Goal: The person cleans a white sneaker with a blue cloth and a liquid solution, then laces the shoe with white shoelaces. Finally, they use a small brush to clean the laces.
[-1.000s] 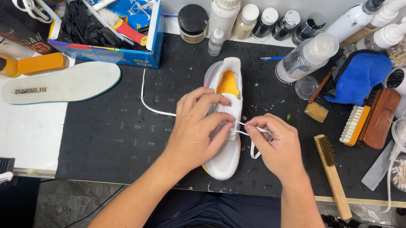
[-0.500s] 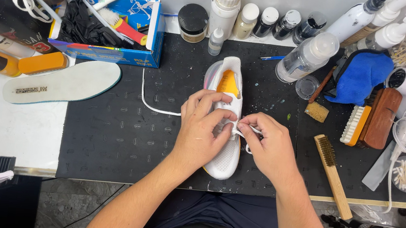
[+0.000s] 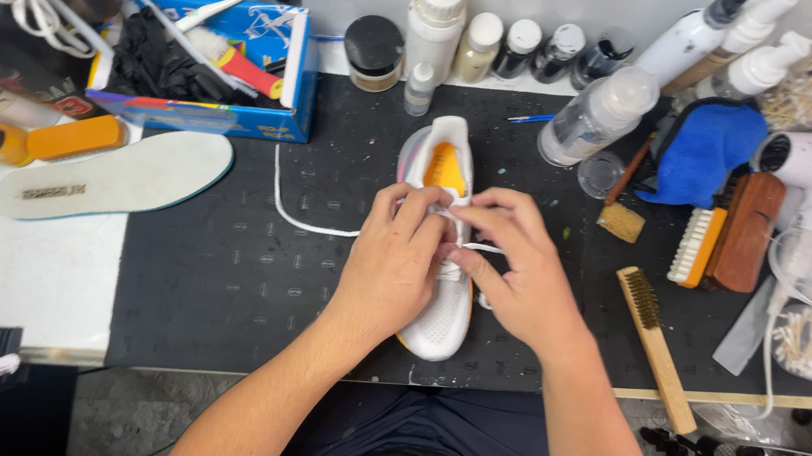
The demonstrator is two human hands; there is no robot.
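Centrally, a white shoe (image 3: 439,312) with an orange lining lies on the black mat of the table (image 3: 219,289), toe toward the person and heel toward the bottles at the back. The left hand (image 3: 392,267) rests over the shoe's midsection, fingers curled at the lacing area. The right hand (image 3: 522,275) sits just beside it on the shoe's right flank, fingertips meeting those of the left hand (both pinched on the white lace (image 3: 302,217) at the eyelets). The free end of the lace trails leftward across the mat. A loose insole (image 3: 115,177) lies well apart to the left; a wooden brush (image 3: 656,340) lies to the right.
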